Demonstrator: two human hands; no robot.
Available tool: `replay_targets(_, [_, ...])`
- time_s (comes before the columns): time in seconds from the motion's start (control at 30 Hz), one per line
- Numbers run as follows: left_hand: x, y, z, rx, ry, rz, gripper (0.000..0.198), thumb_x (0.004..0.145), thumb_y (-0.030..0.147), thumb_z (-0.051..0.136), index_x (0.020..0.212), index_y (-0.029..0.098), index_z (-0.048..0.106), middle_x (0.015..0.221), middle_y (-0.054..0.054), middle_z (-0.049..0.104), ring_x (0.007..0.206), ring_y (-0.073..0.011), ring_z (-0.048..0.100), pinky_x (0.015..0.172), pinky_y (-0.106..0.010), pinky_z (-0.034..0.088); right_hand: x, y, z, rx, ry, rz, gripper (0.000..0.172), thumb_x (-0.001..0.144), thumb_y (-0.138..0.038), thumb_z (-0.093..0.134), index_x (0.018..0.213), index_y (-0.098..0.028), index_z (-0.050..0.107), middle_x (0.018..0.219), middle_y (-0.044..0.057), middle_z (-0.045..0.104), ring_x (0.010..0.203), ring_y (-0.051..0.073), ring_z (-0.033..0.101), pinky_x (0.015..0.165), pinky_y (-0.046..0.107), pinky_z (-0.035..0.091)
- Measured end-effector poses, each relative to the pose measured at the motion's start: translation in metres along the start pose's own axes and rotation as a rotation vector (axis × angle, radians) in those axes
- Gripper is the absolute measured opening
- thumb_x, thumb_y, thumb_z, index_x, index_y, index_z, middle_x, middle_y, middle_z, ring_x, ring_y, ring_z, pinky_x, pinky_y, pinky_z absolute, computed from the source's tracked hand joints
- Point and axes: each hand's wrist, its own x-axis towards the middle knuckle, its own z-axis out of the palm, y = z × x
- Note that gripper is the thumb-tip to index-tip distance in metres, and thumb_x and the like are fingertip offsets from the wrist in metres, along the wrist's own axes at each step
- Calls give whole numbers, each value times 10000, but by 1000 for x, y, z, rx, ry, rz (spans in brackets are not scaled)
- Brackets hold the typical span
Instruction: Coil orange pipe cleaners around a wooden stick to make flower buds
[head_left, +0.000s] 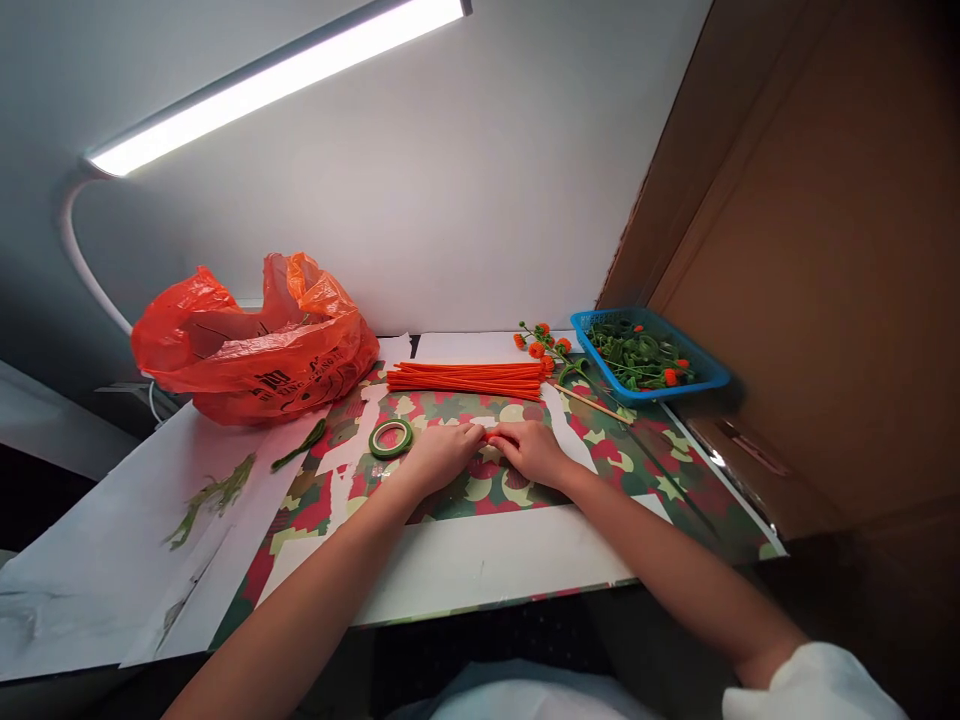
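Observation:
My left hand [448,452] and my right hand [531,450] meet over the middle of the patterned table. Their fingertips pinch a small piece of orange pipe cleaner [490,437], mostly hidden by the fingers. Just behind them lies a bundle of long orange pipe cleaners [465,379], set crosswise. A roll of green floral tape [391,439] rests flat beside my left hand. Beyond my right hand, several finished-looking orange flowers on green stems [541,348] lie near a thin wooden stick [594,404].
At the back left sits a red plastic bag [255,345], under a lit lamp [285,80]. A blue basket [649,392] of green leaves and orange blooms stands at the right, by a cardboard panel [817,270]. Green strands [214,497] and a green bundle [299,445] lie left.

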Motion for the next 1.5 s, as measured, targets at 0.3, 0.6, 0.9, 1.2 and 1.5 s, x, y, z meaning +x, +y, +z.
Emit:
replay_targets(0.3, [-7,12,-14,-59,-94,-130,284,878,364,406,966,154,575,771,-103,681,683,-261,643,548,-294,367,2,6,4,-187,69,-270,279,939,-311,426,832,-163,637,762,57,661,691,159,520,651,277,280])
replay_targets(0.6, [0,14,-11,-132,-170,-274,345,852,362,408,706,177,659,717,-109,685,675,-244,640,556,-291,367,3,4,13,-357,171,-456,394,984,-324,324,818,-146,634,684,49,631,653,155,496,627,293,262])
replay_targets(0.9, [-3,11,-11,-193,-189,-242,343,840,357,424,646,176,642,656,-91,664,628,-215,614,517,-273,319,0,1,12,-417,254,-528,358,969,-241,344,746,-152,609,615,22,585,608,136,472,608,281,255])
replay_targets(1.2, [-6,10,-10,-311,-166,-224,330,826,333,417,609,171,606,592,-69,610,547,-181,540,483,-268,258,-2,1,12,-431,220,-546,348,968,-226,335,743,-163,593,612,23,566,629,143,477,613,291,228])
replay_targets(1.5, [-12,7,-15,-615,-276,-220,297,779,336,436,531,185,375,473,42,330,446,-93,262,453,-253,181,-2,2,12,-459,201,-603,317,958,-248,364,779,-169,613,621,21,557,618,146,419,613,295,217])
